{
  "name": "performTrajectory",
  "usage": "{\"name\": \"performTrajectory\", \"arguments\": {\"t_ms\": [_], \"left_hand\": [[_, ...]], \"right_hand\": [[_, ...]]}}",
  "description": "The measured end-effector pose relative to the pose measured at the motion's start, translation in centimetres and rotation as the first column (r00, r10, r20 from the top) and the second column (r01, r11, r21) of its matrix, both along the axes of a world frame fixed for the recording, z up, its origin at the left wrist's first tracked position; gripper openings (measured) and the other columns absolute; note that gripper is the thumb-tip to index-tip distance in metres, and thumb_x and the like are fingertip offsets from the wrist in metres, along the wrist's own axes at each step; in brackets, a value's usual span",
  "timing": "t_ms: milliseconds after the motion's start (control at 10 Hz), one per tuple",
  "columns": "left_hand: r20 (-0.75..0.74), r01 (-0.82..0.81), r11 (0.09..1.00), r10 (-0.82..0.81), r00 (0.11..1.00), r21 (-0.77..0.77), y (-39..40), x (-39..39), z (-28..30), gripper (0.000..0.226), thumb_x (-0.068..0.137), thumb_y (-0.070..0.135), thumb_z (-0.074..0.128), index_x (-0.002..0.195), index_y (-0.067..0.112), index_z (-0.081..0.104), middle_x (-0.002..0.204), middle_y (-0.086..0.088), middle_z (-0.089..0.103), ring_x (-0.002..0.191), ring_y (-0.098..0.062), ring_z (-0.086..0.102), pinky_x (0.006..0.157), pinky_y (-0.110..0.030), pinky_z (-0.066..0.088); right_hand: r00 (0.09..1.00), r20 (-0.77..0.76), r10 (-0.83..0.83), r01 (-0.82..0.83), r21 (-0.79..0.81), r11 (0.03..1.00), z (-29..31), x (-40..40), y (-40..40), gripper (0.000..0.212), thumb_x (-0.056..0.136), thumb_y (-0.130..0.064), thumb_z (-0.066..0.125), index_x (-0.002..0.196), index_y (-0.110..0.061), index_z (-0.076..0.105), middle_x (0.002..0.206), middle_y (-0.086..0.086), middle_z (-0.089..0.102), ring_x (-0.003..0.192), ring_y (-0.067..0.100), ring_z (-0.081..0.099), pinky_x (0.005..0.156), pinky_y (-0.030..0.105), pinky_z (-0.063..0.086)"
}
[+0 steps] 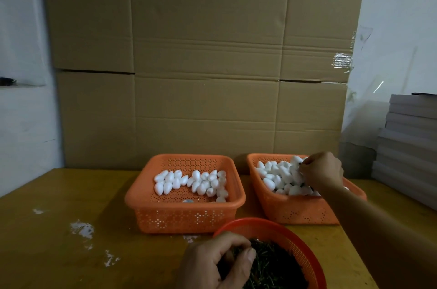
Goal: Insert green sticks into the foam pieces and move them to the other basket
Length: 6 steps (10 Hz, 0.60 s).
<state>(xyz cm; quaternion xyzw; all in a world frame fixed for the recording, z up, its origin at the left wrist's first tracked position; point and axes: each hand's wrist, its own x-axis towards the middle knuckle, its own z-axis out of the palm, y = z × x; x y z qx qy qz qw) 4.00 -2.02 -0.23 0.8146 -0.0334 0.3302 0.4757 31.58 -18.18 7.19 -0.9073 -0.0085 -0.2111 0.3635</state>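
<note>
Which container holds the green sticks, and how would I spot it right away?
Start at the yellow wooden table, where two rectangular orange plastic baskets of white foam eggs sit side by side. Nearer the person is the round red mesh basket of dark green sticks, with the left hand in it. It alone is round and holds nothing white.

My single head camera looks forward and down, close above the yellow table [59,206], facing the cardboard wall [201,52].

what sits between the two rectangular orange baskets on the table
Nothing: in the head view only a narrow strip of bare yellow table separates the left basket from the right basket; they stand apart, not touching.
</note>
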Motion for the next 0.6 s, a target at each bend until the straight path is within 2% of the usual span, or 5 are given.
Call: {"name": "performTrajectory", "arguments": {"t_ms": [200, 300, 400, 500, 600], "left_hand": [[-0.001, 0.02, 1.0, -0.02, 1.0, -0.023, 0.0, 0.1, 0.1, 0.03, 0.07, 0.068, 0.058, 0.082, 0.043, 0.07, 0.065, 0.002, 0.065, 0.059, -0.008, 0.062, 0.059, -0.017, 0.045], [-0.005, 0.027, 0.999, -0.027, 1.0, -0.039, -0.1, -0.1, 0.5, 0.031, 0.069, 0.068, 0.058, 0.081, 0.043, 0.07, 0.067, 0.001, 0.066, 0.06, -0.007, 0.062, 0.06, -0.017, 0.045], [-0.005, 0.024, 0.999, -0.024, 1.0, -0.026, -0.1, -0.1, 0.7, 0.031, 0.069, 0.065, 0.059, 0.079, 0.038, 0.071, 0.067, 0.0, 0.066, 0.063, -0.01, 0.064, 0.061, -0.02, 0.048], [0.002, 0.016, 1.0, -0.016, 1.0, -0.011, 0.1, 0.0, 0.8, 0.031, 0.07, 0.064, 0.059, 0.08, 0.037, 0.071, 0.068, 0.0, 0.067, 0.066, -0.013, 0.066, 0.062, -0.023, 0.05], [-0.05, 0.056, 0.998, -0.056, 0.997, -0.014, 0.1, -0.2, 1.2, 0.032, 0.07, 0.066, 0.058, 0.082, 0.039, 0.07, 0.066, 0.008, 0.067, 0.068, -0.009, 0.067, 0.063, -0.018, 0.048]], "right_hand": [[1.0, -0.019, 0.023, -0.023, 0.004, 1.0, -0.5, 0.3, -0.8, 0.022, 0.084, -0.011, 0.062, 0.066, -0.008, 0.074, 0.064, 0.012, 0.069, 0.063, 0.027, 0.064, 0.058, 0.033, 0.052], [0.999, 0.028, 0.021, -0.023, 0.062, 0.998, -0.9, -0.1, -1.4, 0.026, 0.086, -0.011, 0.06, 0.065, -0.01, 0.073, 0.058, 0.005, 0.064, 0.056, 0.019, 0.058, 0.048, 0.023, 0.04], [0.985, 0.159, 0.071, -0.094, 0.147, 0.985, -1.1, -1.6, -1.9, 0.02, 0.09, -0.01, 0.058, 0.09, -0.01, 0.078, 0.074, 0.004, 0.069, 0.064, 0.015, 0.062, 0.059, 0.026, 0.048], [0.945, 0.299, 0.132, -0.24, 0.36, 0.901, -0.9, -3.7, -2.1, 0.019, 0.094, -0.021, 0.063, 0.08, -0.027, 0.074, 0.076, -0.003, 0.072, 0.07, 0.014, 0.065, 0.065, 0.032, 0.053], [0.85, 0.521, 0.079, -0.41, 0.559, 0.721, 0.8, -6.5, -4.2, 0.02, 0.09, -0.041, 0.065, 0.077, -0.029, 0.074, 0.071, -0.012, 0.072, 0.064, -0.003, 0.063, 0.057, 0.021, 0.05]]}}
